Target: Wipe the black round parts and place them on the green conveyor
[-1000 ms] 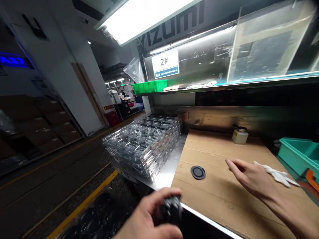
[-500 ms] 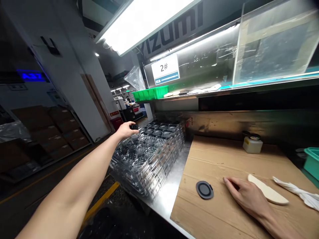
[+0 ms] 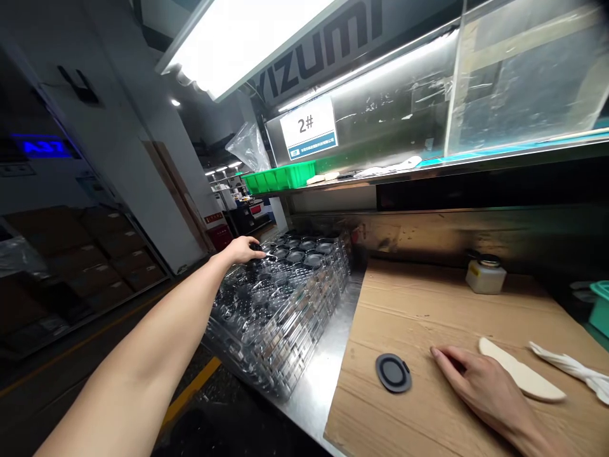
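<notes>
My left hand (image 3: 243,249) reaches out to the far left edge of a stack of clear plastic trays (image 3: 295,343). Its fingers are closed on a small black part, mostly hidden behind them, low over the top tray. Round black parts (image 3: 314,260) sit in that tray's pockets. On the cardboard sheet (image 3: 380,304), my right hand (image 3: 485,387) rests palm down with curled fingers, thumb and forefinger tips close together; nothing shows in it. Left of it lies a grey round lid-like disc (image 3: 392,373) with a small tab. Beside its knuckles is a cream half-round pad (image 3: 523,371).
A twisted white cloth (image 3: 571,365) lies at the right, near a teal bin (image 3: 600,314). Towards the back stands a squat jar (image 3: 486,274) with a dark lid. Above, a metal shelf carries a green tray (image 3: 280,178). A lamp (image 3: 247,38) hangs overhead.
My left hand has lowered the black part closer to the top tray and shifted slightly. The right hand stays on the cardboard. The whole view has turned a little.
</notes>
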`<state>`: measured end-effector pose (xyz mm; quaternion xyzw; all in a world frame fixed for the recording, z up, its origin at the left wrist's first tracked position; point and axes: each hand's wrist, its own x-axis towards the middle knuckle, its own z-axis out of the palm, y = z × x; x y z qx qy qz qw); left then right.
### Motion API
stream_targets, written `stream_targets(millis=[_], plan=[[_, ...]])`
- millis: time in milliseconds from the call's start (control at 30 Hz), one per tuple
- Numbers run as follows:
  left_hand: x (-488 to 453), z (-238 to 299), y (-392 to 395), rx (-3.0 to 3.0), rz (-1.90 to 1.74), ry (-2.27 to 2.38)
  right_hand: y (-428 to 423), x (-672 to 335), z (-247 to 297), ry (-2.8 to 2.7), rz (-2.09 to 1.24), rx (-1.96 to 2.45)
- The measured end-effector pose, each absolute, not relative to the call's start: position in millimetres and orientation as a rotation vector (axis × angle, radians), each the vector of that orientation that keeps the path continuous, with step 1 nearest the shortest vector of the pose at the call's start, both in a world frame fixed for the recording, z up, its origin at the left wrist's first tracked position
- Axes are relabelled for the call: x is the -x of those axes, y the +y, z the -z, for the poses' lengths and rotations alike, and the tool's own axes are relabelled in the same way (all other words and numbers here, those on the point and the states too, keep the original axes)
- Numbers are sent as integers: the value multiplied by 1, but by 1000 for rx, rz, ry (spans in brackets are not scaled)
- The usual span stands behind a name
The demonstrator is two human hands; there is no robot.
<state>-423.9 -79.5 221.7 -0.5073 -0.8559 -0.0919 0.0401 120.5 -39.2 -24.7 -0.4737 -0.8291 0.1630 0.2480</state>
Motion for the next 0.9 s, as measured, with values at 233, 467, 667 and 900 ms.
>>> stream_targets(millis=[233, 467, 667, 900], plan=[[395, -226, -70, 1796, 140, -2623, -39, -122, 25, -2269, -470, 1303], [393, -228, -75, 1740, 81, -2621, -41, -121, 19, -2270, -475, 1258], [368, -237, -77, 1836, 107, -2565, -40, -122, 23, -2268, -447, 1289], [324, -235, -77, 1919, 33, -2594, -39, -122, 23, -2280, -435, 1299]])
